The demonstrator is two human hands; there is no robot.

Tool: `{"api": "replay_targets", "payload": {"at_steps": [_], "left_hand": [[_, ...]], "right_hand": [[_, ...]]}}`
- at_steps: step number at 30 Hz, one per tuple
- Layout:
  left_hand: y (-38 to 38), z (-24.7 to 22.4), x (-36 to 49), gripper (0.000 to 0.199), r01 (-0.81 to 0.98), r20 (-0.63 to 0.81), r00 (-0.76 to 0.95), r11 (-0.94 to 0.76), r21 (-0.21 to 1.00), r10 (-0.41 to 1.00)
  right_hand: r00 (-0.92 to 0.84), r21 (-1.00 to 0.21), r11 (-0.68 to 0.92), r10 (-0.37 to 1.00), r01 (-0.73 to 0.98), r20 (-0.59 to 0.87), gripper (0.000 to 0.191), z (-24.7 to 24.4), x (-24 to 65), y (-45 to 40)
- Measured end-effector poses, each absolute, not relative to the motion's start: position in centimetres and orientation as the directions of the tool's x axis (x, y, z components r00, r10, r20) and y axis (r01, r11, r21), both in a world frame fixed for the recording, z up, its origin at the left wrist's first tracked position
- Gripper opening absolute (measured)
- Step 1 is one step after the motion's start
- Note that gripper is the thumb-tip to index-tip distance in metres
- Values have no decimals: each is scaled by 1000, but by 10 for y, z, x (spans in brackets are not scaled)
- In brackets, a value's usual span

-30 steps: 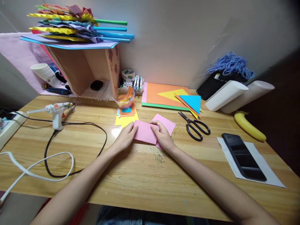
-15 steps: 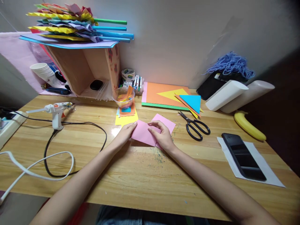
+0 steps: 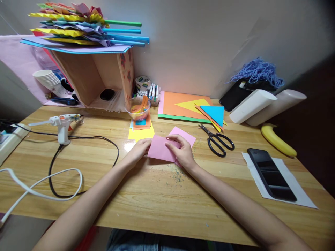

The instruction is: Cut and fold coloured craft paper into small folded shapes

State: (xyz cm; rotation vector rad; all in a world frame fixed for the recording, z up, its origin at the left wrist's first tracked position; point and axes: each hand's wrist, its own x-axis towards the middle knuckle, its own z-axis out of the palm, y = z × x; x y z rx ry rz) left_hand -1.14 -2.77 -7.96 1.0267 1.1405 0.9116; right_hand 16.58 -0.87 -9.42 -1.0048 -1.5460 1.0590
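A piece of pink paper (image 3: 160,148) is held just above the table, its front face turned up. My right hand (image 3: 183,150) grips its right part, thumb in front and fingers curled over the top edge. At the paper's left edge is my left hand (image 3: 140,150), its fingers curled and partly hidden behind the sheet. A second pink piece (image 3: 187,135) shows behind and to the right of my right hand; where the two pieces meet is covered. Black-handled scissors (image 3: 216,141) lie to the right of my hands.
A clear bowl of paper scraps (image 3: 138,109) stands on small coloured sheets (image 3: 142,133). Behind lie larger coloured sheets (image 3: 170,101) and a blue triangle (image 3: 214,114). A glue gun (image 3: 63,129) with cables sits left; a phone (image 3: 272,174) and banana (image 3: 278,140) lie right.
My left thumb has slipped off the front of the pink paper, and the left fingers now sit at and behind its edge. The held paper has shifted slightly right; my right hand stays put.
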Motion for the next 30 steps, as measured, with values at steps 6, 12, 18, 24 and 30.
{"api": "replay_targets", "payload": {"at_steps": [6,12,18,24,30], "left_hand": [[-26,-79,-12,31,202,-93,59,80,976,994],[-25,-83,-14,31,154,-49,-50,56,987,998],[-22,-86,-19,30,11,-42,-195,45,999,980],[-30,-70,-8,29,106,6,-5,-5,994,1000],[-36,-67,-3,29,171,29,157,-56,984,987]], "right_hand": [[-226,-895,412,901,173,371,19,-89,166,-13],[-283,-753,618,782,228,556,7,-85,170,-19],[-560,-641,750,605,164,565,12,-90,170,-26],[-506,-598,771,614,219,606,14,-91,168,-26],[-243,-633,655,748,412,617,8,-84,169,-25]]}}
